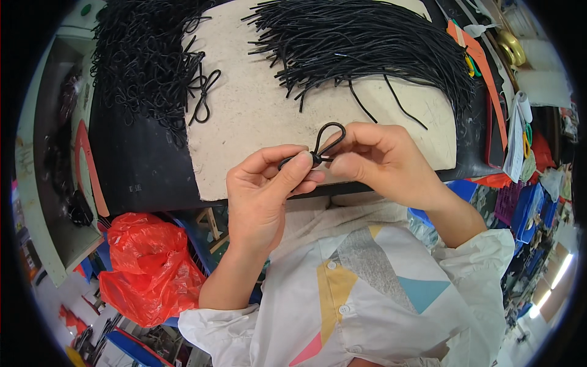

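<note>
Between my hands is a black cord [316, 158] tied in a small knot, with one loop standing up and another lying to the left. My left hand [260, 186] pinches it at the knot between thumb and fingers. My right hand [394, 162] is closed on the cord's right side, its thumb and forefinger near the knot; the exact grip is partly hidden. Just beyond lies a cream-coloured board [244, 125]. On its far part rests a thick bundle of straight black cords [367, 46]. A knotted, looped cord [204, 96] lies at the board's left edge.
At the far left is a heap of looped black cords [137, 61]. A red plastic bag [150, 263] hangs by my left forearm. Orange strips [486, 73] and scissors [527, 140] are at the right. A grey drawer-like tray [70, 244] stands along the left.
</note>
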A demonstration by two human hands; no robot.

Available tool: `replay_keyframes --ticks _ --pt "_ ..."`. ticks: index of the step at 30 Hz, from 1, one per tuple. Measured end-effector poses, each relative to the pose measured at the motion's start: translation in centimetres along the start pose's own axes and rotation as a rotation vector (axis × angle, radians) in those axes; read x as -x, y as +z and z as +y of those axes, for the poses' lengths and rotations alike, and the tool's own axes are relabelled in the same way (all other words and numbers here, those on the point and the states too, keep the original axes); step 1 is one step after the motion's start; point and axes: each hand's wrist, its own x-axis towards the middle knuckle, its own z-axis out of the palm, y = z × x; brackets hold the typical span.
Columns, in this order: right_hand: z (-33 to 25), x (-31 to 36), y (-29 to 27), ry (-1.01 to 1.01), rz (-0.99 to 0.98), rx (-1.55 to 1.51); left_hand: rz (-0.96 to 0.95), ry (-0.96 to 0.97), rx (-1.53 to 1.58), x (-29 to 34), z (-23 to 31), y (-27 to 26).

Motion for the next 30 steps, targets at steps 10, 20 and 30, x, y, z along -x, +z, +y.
replay_keyframes --ticks 10,20,30 --pt "-0.4 0.3 -0.5 -0.318 0.031 0.409 -0.036 0.047 -0.042 0.4 0.0 -0.4" --pt "-1.2 0.8 -0.3 -0.349 0.021 0.534 0.016 0.207 0.059 0.7 -1.1 0.1" --pt "-0.2 0.0 -0.5 -0.087 0.011 -0.096 -0.030 0.033 -0.056 0.4 0.2 0.1"
